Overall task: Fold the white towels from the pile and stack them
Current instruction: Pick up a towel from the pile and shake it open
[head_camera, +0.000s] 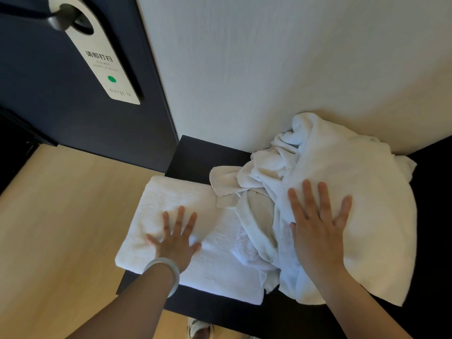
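Observation:
A folded white towel [215, 260] lies flat on the left part of a dark table [195, 157]. My left hand [176, 238] presses on it with fingers spread; a pale bangle circles that wrist. To the right, a crumpled pile of white towels [342, 167] leans against the wall. My right hand [318, 226] rests flat on the front of the pile, fingers straight and spread. The pile's left edge overlaps the folded towel.
A white wall [269, 69] rises right behind the table. At the left stands a dark door [61, 106] with a hanging sign [105, 67] on its handle. Light wooden floor [61, 228] spreads to the left, and a shoe [199, 327] shows below the table's front edge.

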A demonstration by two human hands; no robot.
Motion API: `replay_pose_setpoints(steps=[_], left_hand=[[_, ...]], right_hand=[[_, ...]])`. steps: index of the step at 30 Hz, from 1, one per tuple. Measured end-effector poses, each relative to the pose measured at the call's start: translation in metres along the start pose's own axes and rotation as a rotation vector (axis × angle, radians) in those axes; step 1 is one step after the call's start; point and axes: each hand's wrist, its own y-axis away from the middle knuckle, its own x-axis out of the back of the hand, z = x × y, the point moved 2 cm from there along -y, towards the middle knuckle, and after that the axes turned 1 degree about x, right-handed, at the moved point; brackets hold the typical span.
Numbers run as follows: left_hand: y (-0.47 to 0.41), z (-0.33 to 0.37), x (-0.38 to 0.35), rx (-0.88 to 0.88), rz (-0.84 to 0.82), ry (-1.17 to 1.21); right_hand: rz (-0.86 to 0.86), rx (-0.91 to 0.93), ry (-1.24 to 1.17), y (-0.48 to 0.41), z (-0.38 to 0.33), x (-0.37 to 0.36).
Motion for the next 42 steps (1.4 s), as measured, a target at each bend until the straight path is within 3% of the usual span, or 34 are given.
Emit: replay_pose_setpoints(steps=[4,7,12,15,18,21,25,31,34,38,42], left_hand=[[0.005,0.008,0.011,0.022,-0.063,0.035],[0.01,0.044,0.039,0.005,-0.11,0.242],[0.035,0.149,0.113,-0.351,0.095,0.609],[0.053,0.203,0.144,-0.469,0.102,0.849],[0.062,0.227,0.154,-0.329,0.098,1.081],[0.061,0.23,0.159,-0.195,0.095,1.098],[0.079,0.233,0.181,-0.189,0.191,1.14],[0.137,0.261,0.254,-0.341,0.218,1.433],[0.164,0.272,0.283,-0.475,0.263,1.262],[0.187,0.288,0.284,-0.711,0.143,0.879],[0.199,0.322,0.281,-0.81,0.135,0.969]], right_hand=[[-0.056,-0.027,-0.134,0.0,-0.002,0.019],[-0.063,-0.153,-0.372,0.005,0.017,0.04],[-0.153,-0.579,-0.602,0.025,0.089,0.056],[-0.281,-0.718,-0.716,0.038,0.124,0.047],[-0.328,-0.788,-0.953,0.048,0.137,0.032],[-0.334,-0.846,-1.093,0.052,0.137,0.021],[-0.191,-0.806,-1.129,0.049,0.151,0.036],[0.09,-0.736,-1.491,0.031,0.184,0.124],[0.197,-0.671,-1.675,0.028,0.213,0.177],[0.257,-0.515,-2.005,0.027,0.246,0.244],[0.282,-0.388,-2.305,0.027,0.262,0.304]])
